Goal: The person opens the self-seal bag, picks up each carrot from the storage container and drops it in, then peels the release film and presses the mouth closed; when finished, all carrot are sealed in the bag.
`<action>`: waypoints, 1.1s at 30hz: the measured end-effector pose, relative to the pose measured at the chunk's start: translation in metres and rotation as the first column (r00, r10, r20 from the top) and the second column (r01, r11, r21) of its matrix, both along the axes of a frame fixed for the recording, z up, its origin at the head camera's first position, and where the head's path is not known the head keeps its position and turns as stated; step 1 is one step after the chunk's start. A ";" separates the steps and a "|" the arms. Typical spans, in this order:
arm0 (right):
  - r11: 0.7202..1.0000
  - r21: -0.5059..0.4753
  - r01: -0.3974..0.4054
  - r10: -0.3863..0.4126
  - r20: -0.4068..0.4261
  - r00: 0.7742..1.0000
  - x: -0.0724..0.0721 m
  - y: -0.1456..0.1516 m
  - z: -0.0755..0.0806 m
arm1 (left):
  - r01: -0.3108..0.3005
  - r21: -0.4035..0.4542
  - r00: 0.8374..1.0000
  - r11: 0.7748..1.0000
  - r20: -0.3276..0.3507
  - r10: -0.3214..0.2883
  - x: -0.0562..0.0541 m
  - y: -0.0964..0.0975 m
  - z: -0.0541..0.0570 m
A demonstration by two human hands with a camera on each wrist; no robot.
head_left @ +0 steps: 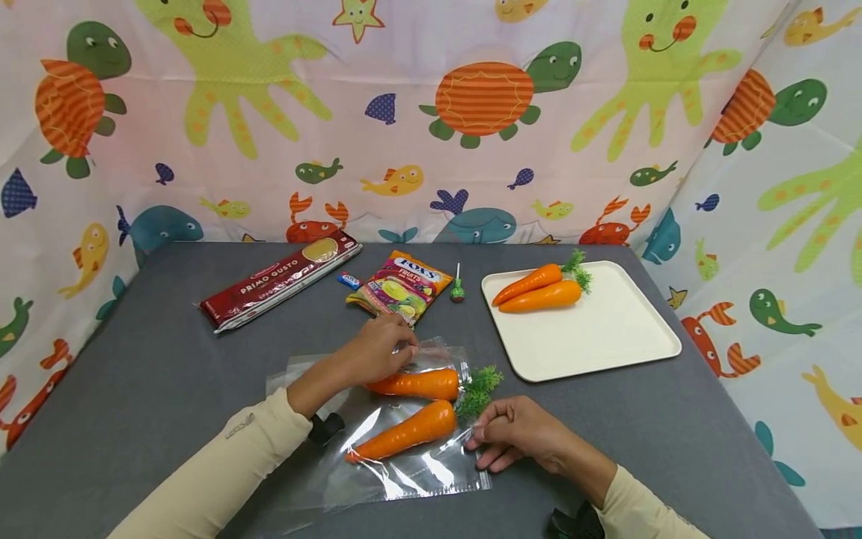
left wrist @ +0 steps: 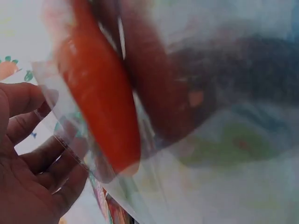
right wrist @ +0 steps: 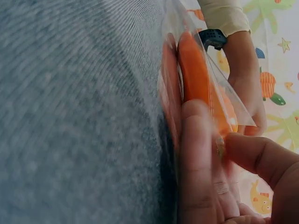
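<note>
On the table lies a clear plastic bag [head_left: 411,483] holding two orange carrots, an upper carrot [head_left: 420,384] and a lower carrot [head_left: 407,433]. Their green leafy tops [head_left: 480,391] are at the bag's right edge. My left hand [head_left: 377,350] reaches over the bag and pinches its far edge near the upper carrot. At the near right side, the thumb and fingers of my right hand [head_left: 518,434] pinch the bag's edge, just below the leaves. Through the film, the left wrist view shows an orange carrot [left wrist: 103,98] close up; the right wrist view shows a carrot [right wrist: 194,65] beyond the fingertips.
A cream tray [head_left: 592,344] at the right bears two more carrots [head_left: 542,298]. Along the back lie a long dark-red biscuit pack [head_left: 279,281], a small blue wrapped sweet [head_left: 349,281], an orange Fox's candy bag [head_left: 404,284] and a green lollipop [head_left: 457,290]. A patterned curtain [head_left: 404,112] stands behind.
</note>
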State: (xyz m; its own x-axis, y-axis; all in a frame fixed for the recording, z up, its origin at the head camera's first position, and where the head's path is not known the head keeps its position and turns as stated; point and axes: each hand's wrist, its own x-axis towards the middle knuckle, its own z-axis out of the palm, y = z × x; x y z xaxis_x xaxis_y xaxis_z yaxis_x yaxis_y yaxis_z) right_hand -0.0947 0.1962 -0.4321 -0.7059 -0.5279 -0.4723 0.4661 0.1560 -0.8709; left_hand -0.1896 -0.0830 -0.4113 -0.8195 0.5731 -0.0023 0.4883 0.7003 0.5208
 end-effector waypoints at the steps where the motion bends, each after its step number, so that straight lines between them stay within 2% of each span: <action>1: 1.000 0.010 0.010 -0.010 -0.004 1.000 0.000 0.000 0.000 | -0.021 0.031 1.000 0.999 0.016 0.021 0.000 -0.001 0.001; 5: 0.997 0.033 0.074 -0.073 -0.029 0.997 -0.002 -0.001 0.000 | -0.092 0.132 0.994 0.987 0.078 0.082 0.002 -0.007 0.006; 7: 0.993 0.030 0.111 -0.110 -0.036 0.993 -0.003 -0.002 0.000 | -0.108 0.152 0.992 0.982 0.088 0.095 0.004 -0.010 0.009; 13: 0.985 0.001 0.175 -0.174 -0.083 0.981 -0.009 -0.004 0.000 | -0.111 0.199 0.989 0.974 0.115 0.089 0.008 -0.019 0.017; 17: 0.980 -0.028 0.198 -0.200 -0.129 0.971 -0.013 -0.003 0.003 | -0.136 0.257 0.983 0.957 0.153 0.099 0.011 -0.025 0.022; 20: 0.975 -0.047 0.216 -0.221 -0.164 0.961 -0.018 -0.001 0.008 | -0.178 0.327 0.967 0.928 0.234 0.103 0.013 -0.031 0.027; 24: 0.970 -0.034 0.242 -0.242 -0.247 0.938 -0.022 0.001 0.018 | -0.278 0.415 0.924 0.867 0.363 0.122 0.017 -0.037 0.034; 26: 0.966 -0.014 0.260 -0.252 -0.292 0.923 -0.023 0.001 0.024 | -0.312 0.434 0.911 0.845 0.390 0.136 0.020 -0.040 0.038; 28: 0.961 0.008 0.276 -0.258 -0.329 0.908 -0.025 0.001 0.029 | -0.325 0.448 0.908 0.833 0.393 0.142 0.022 -0.043 0.042; 33: 0.951 0.037 0.306 -0.271 -0.373 0.887 -0.028 0.001 0.039 | -0.316 0.500 0.916 0.806 0.382 0.123 0.027 -0.049 0.048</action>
